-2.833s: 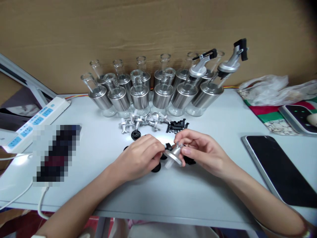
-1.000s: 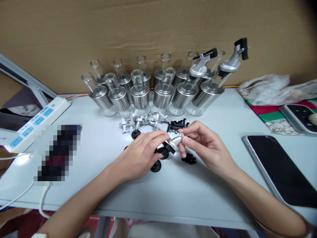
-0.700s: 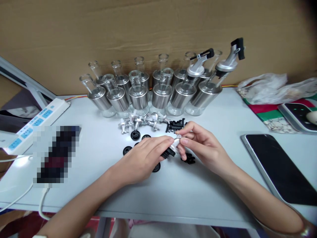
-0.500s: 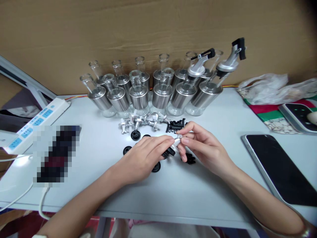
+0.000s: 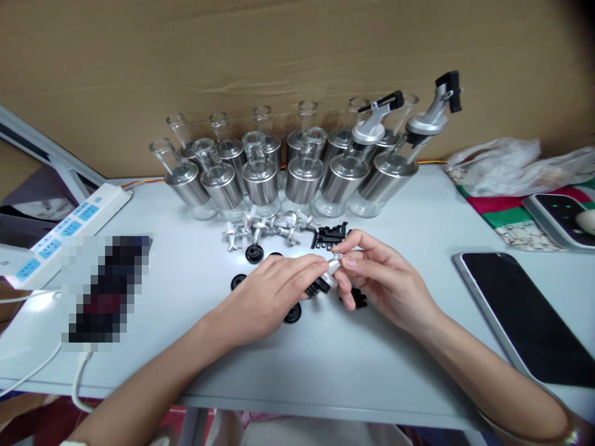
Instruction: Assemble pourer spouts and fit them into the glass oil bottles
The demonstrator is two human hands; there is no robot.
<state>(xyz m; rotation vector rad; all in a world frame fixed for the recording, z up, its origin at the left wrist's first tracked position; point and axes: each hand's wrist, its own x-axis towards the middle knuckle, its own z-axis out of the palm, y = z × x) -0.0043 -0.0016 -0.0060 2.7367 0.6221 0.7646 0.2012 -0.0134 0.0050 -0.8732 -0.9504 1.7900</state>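
My left hand (image 5: pixel 274 291) is closed round a silver pourer spout (image 5: pixel 331 267) with a black base, its fingers covering much of the piece. At the spout's tip, the thumb and forefinger of my right hand (image 5: pixel 385 279) pinch the small lugged end; whether a tiny part sits between them is hidden. Close behind lie several black levers (image 5: pixel 331 235) in a bunch and a heap of silver pourer spouts (image 5: pixel 267 228). Black ring-shaped stoppers (image 5: pixel 254 253) lie around my left hand, partly covered by it. Small black parts (image 5: pixel 358 298) rest under my right hand.
Two rows of glass bottles with metal sleeves (image 5: pixel 261 183) stand at the back; two at the right carry pourers (image 5: pixel 369 131). A power strip (image 5: pixel 69 232) and a pixelated phone-like object lie left. At right are a phone (image 5: pixel 530 316), a plastic bag (image 5: pixel 502 164) and a device on cloth.
Almost nothing differs. The fingers of my right hand have shifted very slightly at the spout's tip, while my left hand keeps its place.
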